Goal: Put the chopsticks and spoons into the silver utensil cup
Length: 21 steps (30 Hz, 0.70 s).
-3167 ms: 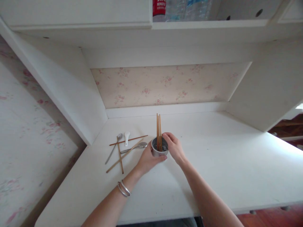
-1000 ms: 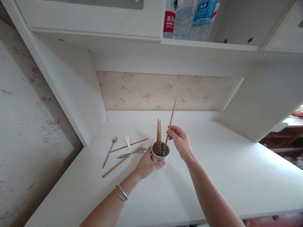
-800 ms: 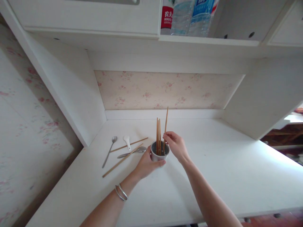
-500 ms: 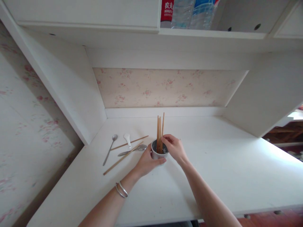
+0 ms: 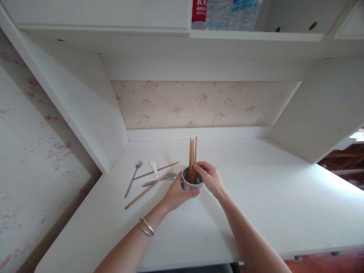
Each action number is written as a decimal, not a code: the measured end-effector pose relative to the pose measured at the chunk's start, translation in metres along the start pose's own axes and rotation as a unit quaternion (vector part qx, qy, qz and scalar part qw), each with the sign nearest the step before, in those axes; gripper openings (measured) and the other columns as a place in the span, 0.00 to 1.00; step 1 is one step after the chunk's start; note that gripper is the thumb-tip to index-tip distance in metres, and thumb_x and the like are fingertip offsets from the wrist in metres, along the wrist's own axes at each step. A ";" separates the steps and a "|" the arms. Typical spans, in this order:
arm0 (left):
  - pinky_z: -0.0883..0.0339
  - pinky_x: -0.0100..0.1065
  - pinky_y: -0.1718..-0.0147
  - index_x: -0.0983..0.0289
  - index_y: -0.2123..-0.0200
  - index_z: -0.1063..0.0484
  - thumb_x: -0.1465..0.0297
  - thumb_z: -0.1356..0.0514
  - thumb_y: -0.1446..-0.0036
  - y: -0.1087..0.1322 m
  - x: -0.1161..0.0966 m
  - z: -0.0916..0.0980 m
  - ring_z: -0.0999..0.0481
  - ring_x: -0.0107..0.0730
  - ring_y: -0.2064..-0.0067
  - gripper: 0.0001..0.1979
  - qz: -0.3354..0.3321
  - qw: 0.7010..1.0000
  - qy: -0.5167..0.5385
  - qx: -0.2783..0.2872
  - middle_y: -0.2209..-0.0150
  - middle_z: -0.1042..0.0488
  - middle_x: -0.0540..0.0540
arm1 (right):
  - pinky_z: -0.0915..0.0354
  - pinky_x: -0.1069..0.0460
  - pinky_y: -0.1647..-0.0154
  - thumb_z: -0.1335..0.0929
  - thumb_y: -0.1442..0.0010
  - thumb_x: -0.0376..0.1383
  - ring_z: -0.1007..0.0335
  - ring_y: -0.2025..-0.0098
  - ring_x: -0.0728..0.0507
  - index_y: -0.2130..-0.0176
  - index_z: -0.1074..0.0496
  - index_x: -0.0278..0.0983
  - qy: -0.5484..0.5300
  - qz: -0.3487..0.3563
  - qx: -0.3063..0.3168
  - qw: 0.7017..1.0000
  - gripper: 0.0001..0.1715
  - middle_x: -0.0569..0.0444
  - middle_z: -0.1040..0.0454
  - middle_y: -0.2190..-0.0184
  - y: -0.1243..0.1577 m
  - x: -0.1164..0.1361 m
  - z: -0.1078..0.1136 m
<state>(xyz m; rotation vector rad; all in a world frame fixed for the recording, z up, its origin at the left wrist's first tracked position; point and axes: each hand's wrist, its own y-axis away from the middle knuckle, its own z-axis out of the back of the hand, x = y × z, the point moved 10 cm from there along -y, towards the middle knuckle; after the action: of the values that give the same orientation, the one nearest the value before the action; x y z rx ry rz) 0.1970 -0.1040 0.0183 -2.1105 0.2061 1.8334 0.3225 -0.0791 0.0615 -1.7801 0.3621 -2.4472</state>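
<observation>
My left hand (image 5: 178, 192) is wrapped round a grey metal utensil holder (image 5: 191, 187) with small holes inside. Several wooden chopsticks (image 5: 190, 157) stand upright in it. Between its thumb and fingers, my right hand (image 5: 209, 176) pinches one chopstick (image 5: 195, 151) at the holder's right side, its lower end inside. To the left lie a long-handled metal spoon (image 5: 131, 184), a white soup spoon (image 5: 154, 168) and a larger metal spoon (image 5: 170, 176). One loose chopstick (image 5: 140, 197) crosses the larger spoon's handle, and another chopstick (image 5: 167, 166) passes by the white spoon.
The white desk (image 5: 256, 197) has a raised back edge and side panels. Overhead, a shelf (image 5: 256, 36) holds clear plastic bottles (image 5: 218, 15) and a red-labelled item (image 5: 199, 11). Floral wallpaper (image 5: 199, 104) covers the back wall.
The chopstick in my right hand has sunk slightly lower into the holder and stands a bit straighter. My left hand keeps its grip. The camera view has shifted a little.
</observation>
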 end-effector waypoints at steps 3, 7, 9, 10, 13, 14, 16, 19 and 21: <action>0.39 0.44 0.46 0.64 0.47 0.38 0.71 0.30 0.59 0.000 -0.003 -0.001 0.30 0.41 0.48 0.35 -0.008 1.000 -0.001 0.004 0.48 0.30 0.61 | 0.34 0.50 0.63 0.35 0.44 0.47 0.28 0.65 0.44 0.65 0.26 0.39 -0.003 0.007 -0.004 1.000 0.15 0.53 0.24 0.68 -0.001 0.002 0.000; 0.40 0.45 0.46 0.64 0.47 0.38 0.71 0.30 0.59 0.000 -0.004 -0.001 0.30 0.42 0.47 0.34 -0.009 1.000 -0.001 0.002 0.49 0.29 0.61 | 0.35 0.51 0.64 0.34 0.44 0.45 0.29 0.67 0.45 0.67 0.27 0.39 0.005 0.016 -0.010 1.000 0.13 0.54 0.24 0.69 -0.001 0.004 0.001; 0.40 0.45 0.46 0.64 0.47 0.38 0.71 0.30 0.59 0.000 -0.003 -0.001 0.30 0.42 0.47 0.35 -0.008 1.000 0.001 0.001 0.49 0.30 0.61 | 0.35 0.52 0.64 0.34 0.44 0.45 0.29 0.67 0.45 0.67 0.27 0.39 0.007 0.015 -0.014 1.000 0.13 0.55 0.24 0.69 -0.001 0.004 0.002; 0.40 0.45 0.46 0.64 0.47 0.38 0.71 0.30 0.59 0.000 -0.002 -0.001 0.30 0.43 0.47 0.35 -0.006 1.000 0.003 0.000 0.49 0.30 0.61 | 0.36 0.52 0.64 0.35 0.44 0.45 0.29 0.67 0.45 0.67 0.27 0.39 0.007 0.012 -0.018 1.000 0.12 0.55 0.24 0.70 -0.001 0.004 0.003; 0.39 0.45 0.47 0.64 0.47 0.38 0.71 0.29 0.60 0.000 0.000 0.000 0.29 0.43 0.48 0.35 0.003 1.000 0.009 -0.004 0.49 0.30 0.61 | 0.36 0.52 0.65 0.35 0.44 0.44 0.29 0.67 0.45 0.68 0.27 0.40 0.009 -0.004 -0.027 1.000 0.12 0.55 0.24 0.70 -0.001 0.000 0.005; 0.39 0.45 0.47 0.64 0.47 0.38 0.71 0.29 0.60 0.000 0.000 0.000 0.29 0.43 0.48 0.36 0.005 1.000 0.010 -0.006 0.49 0.29 0.61 | 0.36 0.52 0.66 0.35 0.45 0.44 0.29 0.67 0.45 0.68 0.28 0.40 0.012 -0.010 -0.023 1.000 0.12 0.56 0.25 0.71 -0.001 -0.001 0.004; 0.39 0.45 0.47 0.64 0.48 0.38 0.71 0.29 0.60 0.000 -0.001 -0.001 0.29 0.43 0.49 0.35 0.005 1.000 0.010 -0.004 0.50 0.29 0.61 | 0.36 0.52 0.66 0.35 0.45 0.45 0.29 0.67 0.45 0.68 0.28 0.40 0.015 -0.020 -0.014 1.000 0.12 0.56 0.25 0.71 -0.001 -0.004 0.002; 0.39 0.46 0.47 0.63 0.48 0.38 0.72 0.29 0.60 0.000 -0.003 -0.001 0.29 0.43 0.48 0.35 0.006 1.000 0.006 -0.006 0.50 0.29 0.61 | 0.36 0.51 0.66 0.35 0.46 0.45 0.29 0.67 0.45 0.66 0.29 0.39 0.006 -0.024 -0.015 1.000 0.12 0.55 0.25 0.70 -0.001 -0.007 0.001; 0.40 0.46 0.46 0.63 0.48 0.38 0.72 0.29 0.61 0.001 -0.003 -0.001 0.30 0.44 0.48 0.35 0.010 1.000 0.005 -0.006 0.49 0.29 0.61 | 0.35 0.51 0.65 0.35 0.46 0.45 0.29 0.66 0.44 0.65 0.29 0.39 -0.005 -0.024 -0.015 1.000 0.13 0.54 0.25 0.68 -0.001 -0.007 0.002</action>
<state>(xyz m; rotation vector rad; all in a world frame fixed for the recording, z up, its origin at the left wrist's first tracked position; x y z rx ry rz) 0.1977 -0.1052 0.0212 -2.1340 0.2207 1.8401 0.3265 -0.0772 0.0553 -1.8331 0.3622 -2.4762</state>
